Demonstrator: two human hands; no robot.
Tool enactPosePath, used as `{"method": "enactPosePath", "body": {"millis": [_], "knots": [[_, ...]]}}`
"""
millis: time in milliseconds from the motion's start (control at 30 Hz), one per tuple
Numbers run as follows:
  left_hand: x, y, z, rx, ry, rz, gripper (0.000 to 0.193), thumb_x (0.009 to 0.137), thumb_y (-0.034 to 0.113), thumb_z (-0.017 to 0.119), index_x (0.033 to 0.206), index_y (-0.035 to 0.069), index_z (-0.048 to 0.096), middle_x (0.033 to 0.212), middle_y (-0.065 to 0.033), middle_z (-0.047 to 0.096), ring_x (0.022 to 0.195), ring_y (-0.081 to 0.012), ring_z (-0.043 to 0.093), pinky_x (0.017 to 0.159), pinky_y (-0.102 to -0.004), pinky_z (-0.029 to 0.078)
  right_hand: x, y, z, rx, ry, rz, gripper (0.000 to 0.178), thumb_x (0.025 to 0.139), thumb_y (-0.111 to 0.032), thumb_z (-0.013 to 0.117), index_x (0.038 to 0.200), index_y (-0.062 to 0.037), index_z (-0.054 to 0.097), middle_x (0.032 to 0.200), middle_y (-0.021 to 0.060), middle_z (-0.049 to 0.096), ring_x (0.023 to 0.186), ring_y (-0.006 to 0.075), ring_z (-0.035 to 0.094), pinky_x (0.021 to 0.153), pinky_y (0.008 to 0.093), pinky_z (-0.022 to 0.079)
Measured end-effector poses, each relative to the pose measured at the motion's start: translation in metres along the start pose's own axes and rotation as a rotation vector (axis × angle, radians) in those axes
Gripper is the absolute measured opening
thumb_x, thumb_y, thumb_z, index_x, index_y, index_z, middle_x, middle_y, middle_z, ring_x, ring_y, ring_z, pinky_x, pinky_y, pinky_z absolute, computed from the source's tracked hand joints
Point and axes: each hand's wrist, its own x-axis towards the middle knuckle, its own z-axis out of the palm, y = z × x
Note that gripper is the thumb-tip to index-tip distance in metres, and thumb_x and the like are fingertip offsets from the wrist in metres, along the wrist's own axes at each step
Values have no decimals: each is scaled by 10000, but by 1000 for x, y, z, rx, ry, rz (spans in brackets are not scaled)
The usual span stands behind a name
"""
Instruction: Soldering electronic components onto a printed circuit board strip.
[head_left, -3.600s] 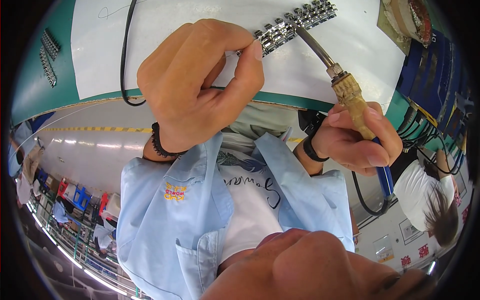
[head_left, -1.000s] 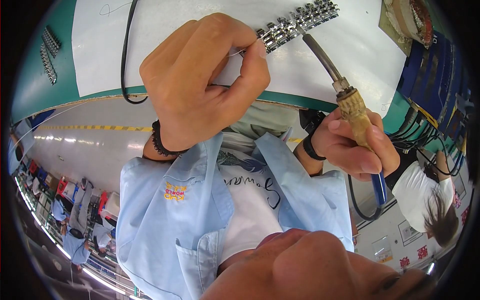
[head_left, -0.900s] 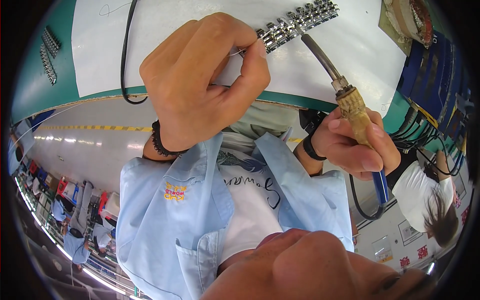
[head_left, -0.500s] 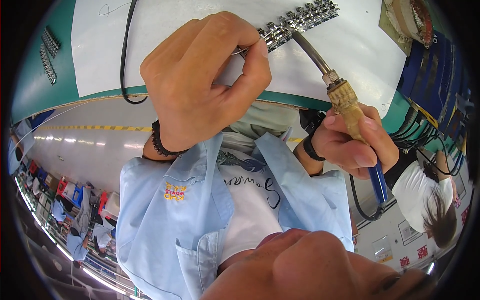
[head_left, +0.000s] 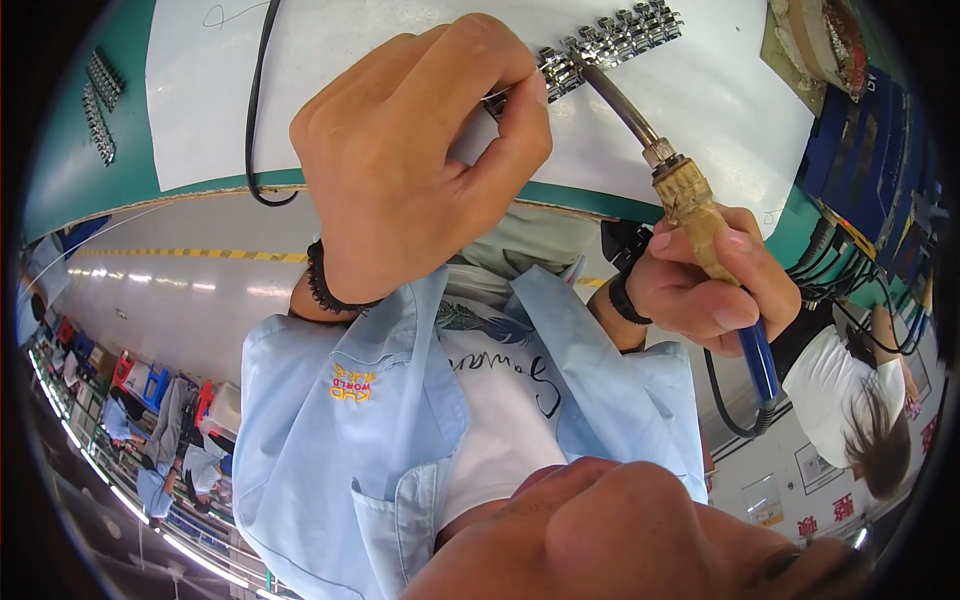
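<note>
My left hand (head_left: pixel 425 155) is closed, thumb and forefinger pinching a thin solder wire (head_left: pixel 492 97) by the near end of a row of small shiny metal connectors (head_left: pixel 625 38). Part of that row is hidden behind the fingers. In my right hand (head_left: pixel 715 285) is a soldering iron (head_left: pixel 688 192) with a worn, tan-wrapped grip and a blue handle end. Its metal tip touches or hovers just over the row, a little beyond my left fingertips; I cannot tell which.
White paper (head_left: pixel 200 110) covers much of the green bench (head_left: pixel 130 30). Two more connector rows (head_left: pixel 98 120) lie at the left. A black cable (head_left: pixel 255 100) crosses the paper. Blue stacked things (head_left: pixel 850 150) and cables (head_left: pixel 850 275) crowd the right side. Another person (head_left: pixel 840 390) is at the right.
My left hand has shifted slightly right and up along the row with the solder wire. The soldering iron and right hand have hardly moved.
</note>
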Motion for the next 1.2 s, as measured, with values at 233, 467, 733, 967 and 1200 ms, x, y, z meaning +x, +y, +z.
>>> {"method": "enactPosePath", "body": {"millis": [233,467,733,967,1200], "knots": [[0,-3,-8,-49,-17,34,70,836,-1,740,851,22,675,607,50,511,505,-4,296,468,-220,188,-4,1,7,-49,141,-13,455,1085,-396,358,1045,30,513,472,79,531,385,159,528,435,271,483],[-3,-5,-22,-223,-18,-39,79,895,-38,679,962,-26,640,772,-15,625,573,-2,373,526,-178,263,-10,-3,11,-124,267,28,509,1093,-426,273,1040,28,498,479,80,533,390,170,518,434,278,475],[-3,-12,-29,-241,-92,-26,97,864,-72,671,915,-9,616,742,-20,589,619,-49,398,568,-205,285,-10,5,6,-6,196,-50,474,1079,-421,315,1156,26,452,548,124,572,418,182,522,428,297,502],[0,-15,-24,-144,-73,134,147,791,-80,734,837,4,621,686,-13,556,578,-69,390,534,-225,273,-16,6,-2,147,83,-89,530,1048,-487,323,1213,4,431,600,158,595,461,206,563,445,333,540],[-2,-16,-26,-132,-90,111,170,768,-98,743,824,1,617,672,-11,542,538,-62,371,482,-222,244,-19,3,1,176,61,-129,545,1044,-502,327,1221,0,444,644,170,610,539,220,607,489,362,569]]}}
